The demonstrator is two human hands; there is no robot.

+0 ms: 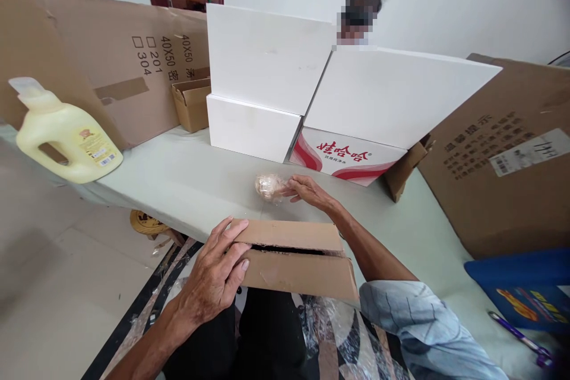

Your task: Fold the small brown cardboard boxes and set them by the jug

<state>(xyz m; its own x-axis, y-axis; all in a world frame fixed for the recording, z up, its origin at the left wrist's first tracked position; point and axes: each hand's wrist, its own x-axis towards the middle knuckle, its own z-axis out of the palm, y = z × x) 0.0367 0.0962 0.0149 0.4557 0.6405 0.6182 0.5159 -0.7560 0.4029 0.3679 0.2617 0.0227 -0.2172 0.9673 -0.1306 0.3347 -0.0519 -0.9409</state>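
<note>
My left hand (pixel 217 273) lies flat on the left end of a small brown cardboard box (pixel 297 259), fingers spread over its closed flaps. The box rests on my lap against the table's near edge. My right hand (pixel 307 191) reaches forward over the table, its fingers closed around a roll of clear packing tape (pixel 269 187) that rests on the tabletop just beyond the box.
Pale table (pixel 178 178). A cream detergent jug (pixel 66 133) lies at the left. White boards (pixel 312 83), a red-and-white printed carton (pixel 342 157) and large cardboard sheets (pixel 512 160) stand behind. A small open box (pixel 192 104), blue item (pixel 525 288) and purple pen (pixel 521 338). A person's head shows behind the boards.
</note>
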